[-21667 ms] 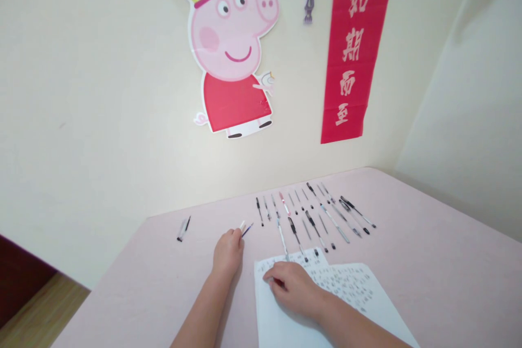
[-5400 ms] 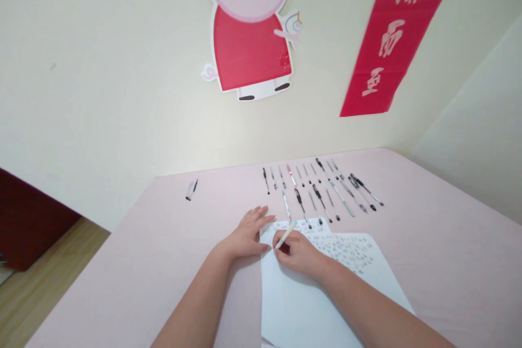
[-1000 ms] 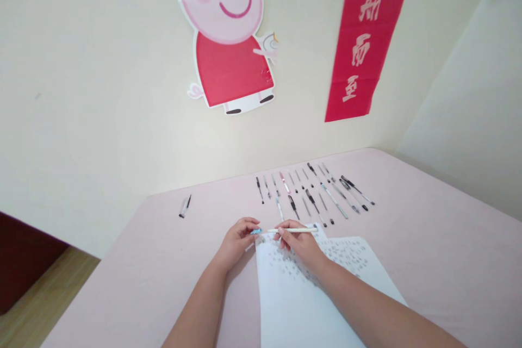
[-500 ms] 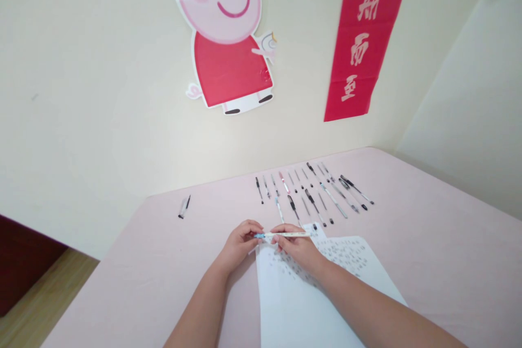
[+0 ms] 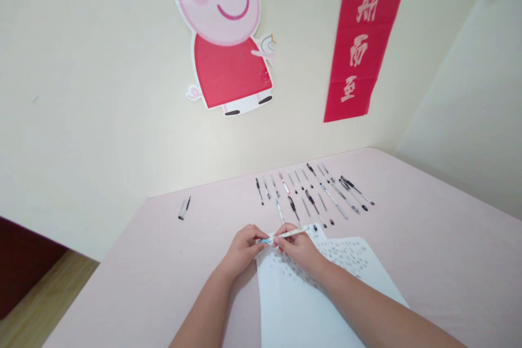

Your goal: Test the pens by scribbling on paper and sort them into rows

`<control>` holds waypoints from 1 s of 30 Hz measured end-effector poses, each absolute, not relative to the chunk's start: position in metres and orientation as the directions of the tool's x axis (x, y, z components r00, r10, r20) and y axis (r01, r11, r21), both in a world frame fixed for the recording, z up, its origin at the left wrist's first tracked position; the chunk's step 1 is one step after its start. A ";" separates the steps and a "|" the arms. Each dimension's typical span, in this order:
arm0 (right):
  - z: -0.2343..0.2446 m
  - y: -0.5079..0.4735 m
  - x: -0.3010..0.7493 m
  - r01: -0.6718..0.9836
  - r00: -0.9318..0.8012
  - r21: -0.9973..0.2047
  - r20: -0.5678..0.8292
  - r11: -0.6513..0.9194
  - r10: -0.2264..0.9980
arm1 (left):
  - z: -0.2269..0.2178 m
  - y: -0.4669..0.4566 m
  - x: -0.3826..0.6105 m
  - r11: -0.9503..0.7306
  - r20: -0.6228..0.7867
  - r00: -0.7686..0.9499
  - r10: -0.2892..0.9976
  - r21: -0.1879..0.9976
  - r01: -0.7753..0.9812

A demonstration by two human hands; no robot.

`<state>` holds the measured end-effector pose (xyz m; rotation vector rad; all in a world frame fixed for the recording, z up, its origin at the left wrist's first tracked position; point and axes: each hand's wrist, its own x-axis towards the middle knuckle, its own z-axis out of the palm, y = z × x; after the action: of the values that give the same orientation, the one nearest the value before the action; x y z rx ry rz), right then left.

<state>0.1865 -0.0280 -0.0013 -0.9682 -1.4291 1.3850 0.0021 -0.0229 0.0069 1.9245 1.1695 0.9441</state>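
The left hand point(image 5: 246, 247) pinches the blue end point(image 5: 266, 240) of a white pen point(image 5: 292, 232) between thumb and fingers. The right hand point(image 5: 300, 247) pinches the barrel just beside it, thumb uppermost. The pen lies nearly level between the two hands, above the top of a written sheet point(image 5: 304, 315). Gripping at two points, with the fingertips close together, appears to keep pen and end in line; whether the blue end is a cap, and fully seated, cannot be told, as the fingers cover the join.

The right forearm crosses the sheet, probably helping to keep it flat. A second paper point(image 5: 321, 235) shows at its upper edge.

Beyond the hands, pens and refills point(image 5: 312, 202) lie in two rough rows, mostly apart, presumably so that each can be told from its neighbour. A clear and black pen part point(image 5: 187, 205) lies well apart at left on the pink table point(image 5: 134, 283), seemingly set aside from the rows.
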 end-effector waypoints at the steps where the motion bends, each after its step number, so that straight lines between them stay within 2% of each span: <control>1: -0.001 -0.028 0.187 -0.049 -0.291 -0.997 0.074 0.063 0.954 | 0.007 -0.023 0.002 -0.369 0.236 0.333 0.913 0.825 0.428; 8: -0.003 -0.029 0.187 -0.068 -0.285 -0.998 0.035 0.016 0.958 | 0.008 -0.023 0.001 -0.398 0.258 0.348 0.901 0.812 0.426; 15: -0.002 -0.029 0.187 -0.062 -0.288 -0.998 0.049 0.032 0.956 | 0.010 -0.023 0.002 -0.380 0.246 0.338 0.909 0.823 0.423; 19: -0.001 -0.029 0.186 -0.036 -0.279 -0.995 0.098 0.092 0.955 | 0.010 -0.023 0.004 -0.404 0.263 0.345 0.901 0.801 0.442; 25: 0.000 -0.031 0.187 0.118 -0.250 -0.959 0.221 0.257 0.943 | 0.006 -0.020 0.002 -0.467 0.319 0.351 0.880 0.709 0.527; 30: 0.004 -0.034 0.189 0.124 -0.220 -0.949 0.260 0.291 0.940 | 0.003 -0.017 -0.008 -0.452 0.384 0.249 0.889 0.656 0.605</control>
<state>0.1885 -0.0338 0.0038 -1.0019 -1.5928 1.0593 -0.0077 -0.0169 0.0029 2.1528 1.3684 1.0443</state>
